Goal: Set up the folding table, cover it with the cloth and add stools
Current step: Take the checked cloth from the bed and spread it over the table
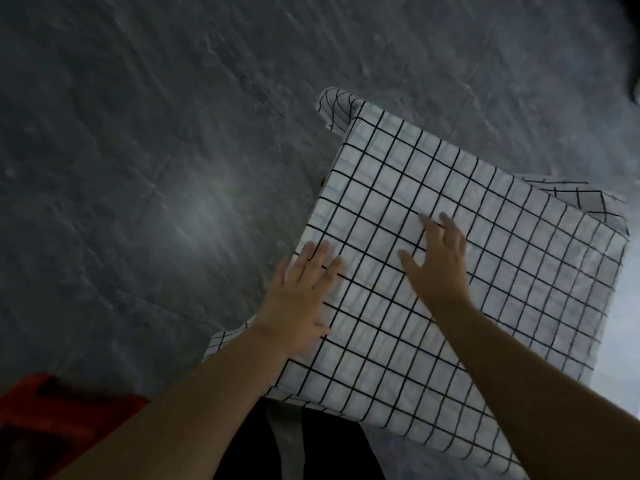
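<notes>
A white cloth with a black grid [491, 258] lies spread over the small square table, whose top is fully hidden beneath it. The cloth's corners hang down at the far left, the right and the near left. My left hand [301, 292] presses flat on the cloth near its left edge, fingers straight. Toward the middle of the cloth lies my right hand [436, 261], flat too, with its fingers spread.
Grey marbled floor tiles [156, 150] surround the table on the left and far side. A red object [52, 420], blurred, stands at the bottom left near my legs. A dark shape [633, 46] shows at the top right corner.
</notes>
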Available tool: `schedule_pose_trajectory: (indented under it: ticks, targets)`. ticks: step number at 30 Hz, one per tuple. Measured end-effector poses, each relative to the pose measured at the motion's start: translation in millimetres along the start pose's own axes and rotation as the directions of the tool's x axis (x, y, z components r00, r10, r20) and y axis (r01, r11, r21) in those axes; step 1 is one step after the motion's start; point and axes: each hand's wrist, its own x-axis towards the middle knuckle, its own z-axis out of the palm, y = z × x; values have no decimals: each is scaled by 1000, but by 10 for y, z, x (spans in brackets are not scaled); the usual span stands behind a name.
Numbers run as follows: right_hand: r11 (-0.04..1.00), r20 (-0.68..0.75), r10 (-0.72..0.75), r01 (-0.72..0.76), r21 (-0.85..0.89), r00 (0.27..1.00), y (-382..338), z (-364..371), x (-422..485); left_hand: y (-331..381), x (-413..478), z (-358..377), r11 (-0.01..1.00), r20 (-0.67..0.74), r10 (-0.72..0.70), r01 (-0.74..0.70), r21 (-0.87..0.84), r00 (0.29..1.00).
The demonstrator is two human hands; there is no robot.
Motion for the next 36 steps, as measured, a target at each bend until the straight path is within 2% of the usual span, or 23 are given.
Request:
schedule_pose_trajectory:
  ticks: [2, 4, 8, 11, 13, 15, 18, 21, 24, 26, 29, 32, 36]
  targets:
    - [992, 13, 125, -125, -17, 992, 286, -167, 234, 143, 188, -57, 999, -1, 28, -28, 46, 1000]
    - [987, 42, 161, -160, -30, 986, 535, -307, 396, 294, 410, -101, 996, 1, 59, -59, 64, 998]
    - [996, 28, 45, -43, -76, 999, 836, -480, 553, 672, 913, -217, 993, 12, 61, -62, 101, 998]
    - [998, -30, -6, 8, 58, 1000, 1050, -568, 644, 977, 1319, -206, 989, -43, 92, -86, 120, 995]
    - [993, -115, 30, -16, 119, 993, 1253, -642, 719, 1157, 1586, -177, 984, -119, 139, -124, 125, 983]
    - [992, -171, 108, -94, 85, 979, 1529, -714, 785, 1324, 1860, -143, 974, -137, 172, -147, 173, 976]
    - [983, -122, 177, -180, -17, 977, 1960, -777, 793, 1493, 2192, -78, 963, -155, 190, -153, 224, 970]
    - [987, -81, 156, -158, -12, 984, 2267, -825, 792, 1529, 2318, -16, 952, -160, 219, -176, 250, 962]
    - [995, -135, 98, -100, -6, 986, 2475, -880, 821, 1491, 2304, 1, 949, -190, 253, -205, 240, 949]
    - [988, -235, 153, -155, 7, 960, 2639, -959, 843, 1499, 2296, -20, 949, -193, 259, -211, 236, 946]
    - [939, -375, 337, -338, 65, 863, 2902, -1153, 903, 1518, 2303, -32, 951, -177, 240, -195, 239, 954]
    - [867, -308, 498, -455, 205, 811, 3112, -1281, 1041, 1529, 2313, -38, 949, -165, 240, -195, 247, 957]
    - [786, -212, 601, -523, 330, 770, 3162, -1352, 1294, 1524, 2320, -56, 942, -152, 250, -203, 268, 956]
